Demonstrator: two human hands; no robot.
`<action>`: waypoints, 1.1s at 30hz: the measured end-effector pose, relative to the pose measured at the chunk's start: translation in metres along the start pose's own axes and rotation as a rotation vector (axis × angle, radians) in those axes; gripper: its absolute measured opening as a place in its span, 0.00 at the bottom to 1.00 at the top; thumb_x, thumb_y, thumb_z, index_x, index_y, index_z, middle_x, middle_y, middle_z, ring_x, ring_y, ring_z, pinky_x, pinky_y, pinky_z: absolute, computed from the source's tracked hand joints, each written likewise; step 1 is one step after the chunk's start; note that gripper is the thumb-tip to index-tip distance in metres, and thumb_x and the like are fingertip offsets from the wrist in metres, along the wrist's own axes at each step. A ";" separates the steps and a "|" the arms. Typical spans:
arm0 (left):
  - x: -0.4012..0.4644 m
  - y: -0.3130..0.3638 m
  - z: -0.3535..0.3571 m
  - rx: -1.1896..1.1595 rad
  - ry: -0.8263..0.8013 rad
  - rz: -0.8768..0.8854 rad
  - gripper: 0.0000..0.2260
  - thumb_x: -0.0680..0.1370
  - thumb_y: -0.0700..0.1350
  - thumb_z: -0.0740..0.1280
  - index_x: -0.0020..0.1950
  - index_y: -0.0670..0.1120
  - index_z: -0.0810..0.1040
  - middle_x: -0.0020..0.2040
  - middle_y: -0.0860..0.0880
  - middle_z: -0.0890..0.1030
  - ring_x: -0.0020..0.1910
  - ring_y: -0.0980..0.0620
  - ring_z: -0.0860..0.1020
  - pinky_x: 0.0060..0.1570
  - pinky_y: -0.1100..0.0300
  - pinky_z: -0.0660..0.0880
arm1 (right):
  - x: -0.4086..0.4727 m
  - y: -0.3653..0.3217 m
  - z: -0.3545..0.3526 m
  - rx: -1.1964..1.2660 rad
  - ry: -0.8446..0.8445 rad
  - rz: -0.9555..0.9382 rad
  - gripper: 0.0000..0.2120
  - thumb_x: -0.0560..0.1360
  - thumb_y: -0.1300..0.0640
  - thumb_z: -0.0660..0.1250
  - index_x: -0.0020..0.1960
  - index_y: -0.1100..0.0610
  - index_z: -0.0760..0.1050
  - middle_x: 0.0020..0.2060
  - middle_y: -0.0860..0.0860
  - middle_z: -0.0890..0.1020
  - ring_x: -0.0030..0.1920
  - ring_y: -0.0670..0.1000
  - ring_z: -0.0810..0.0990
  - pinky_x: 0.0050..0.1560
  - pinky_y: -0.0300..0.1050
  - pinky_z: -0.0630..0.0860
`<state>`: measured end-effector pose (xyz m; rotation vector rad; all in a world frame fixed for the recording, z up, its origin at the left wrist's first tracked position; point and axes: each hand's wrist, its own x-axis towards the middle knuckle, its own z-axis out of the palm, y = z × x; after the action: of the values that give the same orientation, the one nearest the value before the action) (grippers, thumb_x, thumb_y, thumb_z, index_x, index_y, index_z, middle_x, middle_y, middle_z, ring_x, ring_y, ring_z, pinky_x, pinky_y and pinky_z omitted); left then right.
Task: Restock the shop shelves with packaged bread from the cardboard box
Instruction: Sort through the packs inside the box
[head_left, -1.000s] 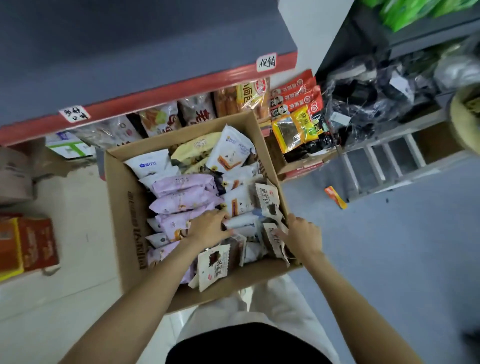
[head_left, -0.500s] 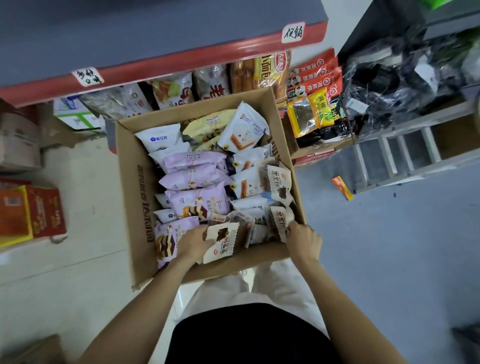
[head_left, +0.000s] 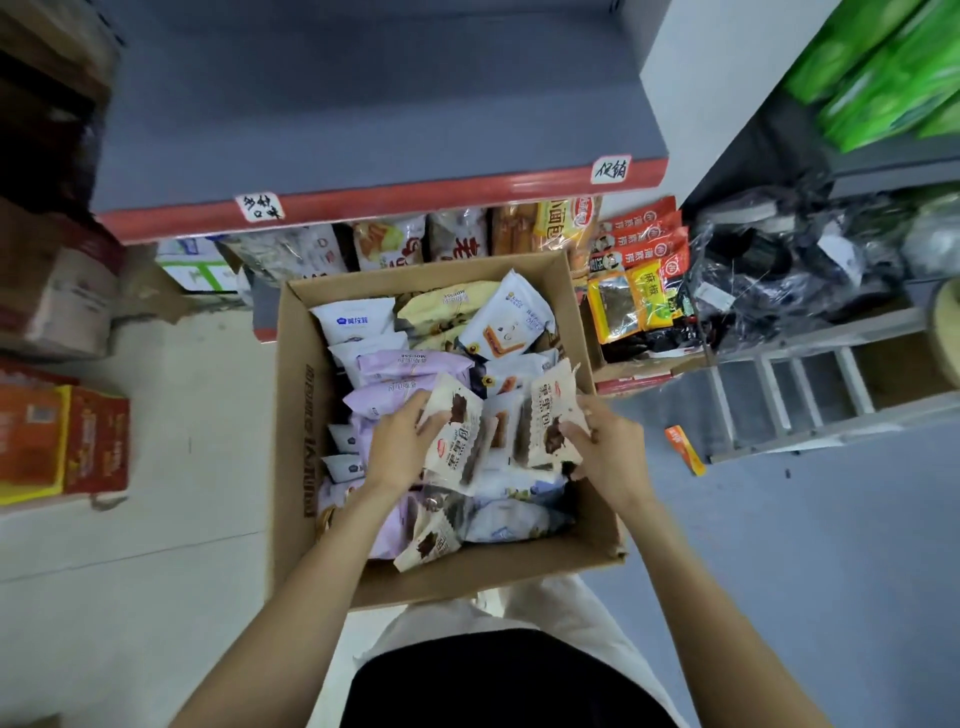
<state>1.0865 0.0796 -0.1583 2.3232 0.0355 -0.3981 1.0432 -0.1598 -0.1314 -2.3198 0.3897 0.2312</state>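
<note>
Left hand (head_left: 400, 447) grips a beige bread pack (head_left: 457, 436) by its left edge; right hand (head_left: 605, 447) pinches a second beige pack (head_left: 553, 415) by its right edge. Both packs are raised side by side over the cardboard box (head_left: 296, 415). Box sits on the floor, full of lilac, white and yellow packs, just in front of the red-edged shelf (head_left: 384, 202).
</note>
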 end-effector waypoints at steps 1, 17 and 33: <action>0.005 0.008 -0.012 -0.025 -0.017 -0.002 0.11 0.78 0.48 0.66 0.53 0.40 0.75 0.33 0.52 0.74 0.32 0.53 0.73 0.33 0.56 0.64 | 0.007 -0.010 -0.007 0.014 -0.033 -0.020 0.10 0.76 0.62 0.66 0.56 0.61 0.73 0.43 0.63 0.81 0.36 0.60 0.82 0.33 0.59 0.79; 0.007 0.161 -0.265 0.427 0.455 0.384 0.12 0.74 0.62 0.63 0.46 0.56 0.79 0.43 0.61 0.78 0.49 0.50 0.79 0.43 0.55 0.72 | 0.066 -0.233 -0.181 0.046 0.134 -0.740 0.04 0.79 0.59 0.62 0.46 0.53 0.75 0.32 0.45 0.76 0.26 0.43 0.78 0.26 0.31 0.72; 0.034 0.335 -0.435 0.276 1.127 0.691 0.09 0.77 0.52 0.67 0.50 0.49 0.81 0.45 0.50 0.84 0.46 0.47 0.81 0.44 0.57 0.72 | 0.123 -0.425 -0.325 0.514 0.508 -0.930 0.05 0.77 0.57 0.66 0.51 0.55 0.78 0.45 0.44 0.76 0.24 0.44 0.80 0.28 0.43 0.75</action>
<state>1.2860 0.1437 0.3502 2.3326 -0.2780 1.3071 1.3217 -0.1353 0.3410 -1.7882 -0.3779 -0.8218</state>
